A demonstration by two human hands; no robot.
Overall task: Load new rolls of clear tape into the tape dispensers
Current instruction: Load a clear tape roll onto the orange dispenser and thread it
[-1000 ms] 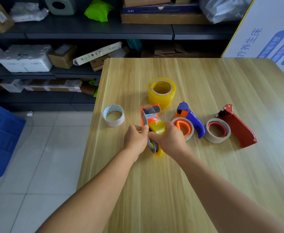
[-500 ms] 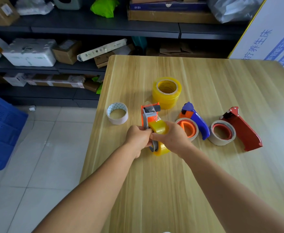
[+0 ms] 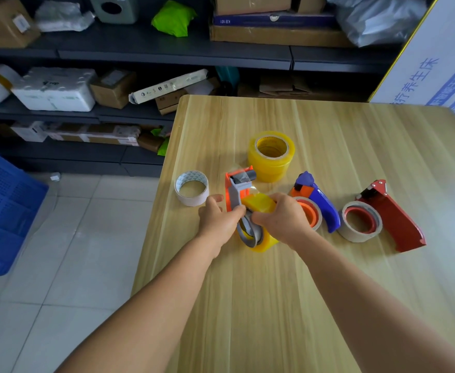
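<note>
the orange dispenser (image 3: pixel 238 188) lay near the table (image 3: pixel 275 305) middle, a yellowish clear roll (image 3: pixel 260 223) already seated on it. the left hand (image 3: pixel 218 219) gripped its grey frame; the right hand (image 3: pixel 283 219) curled over the roll (probably threading the tape toward the front roller). the blue dispenser (image 3: pixel 319 200) and red dispenser (image 3: pixel 390 215) held near-empty cores, so most loading seemed left, with spare rolls (image 3: pixel 271 156) stacked just behind.

my left hand (image 3: pixel 219 218): bare, no glove, ring or watch | my right hand (image 3: pixel 283 218): bare, the same | my forearms: bare up to the frame edge, no sleeve showing
</note>
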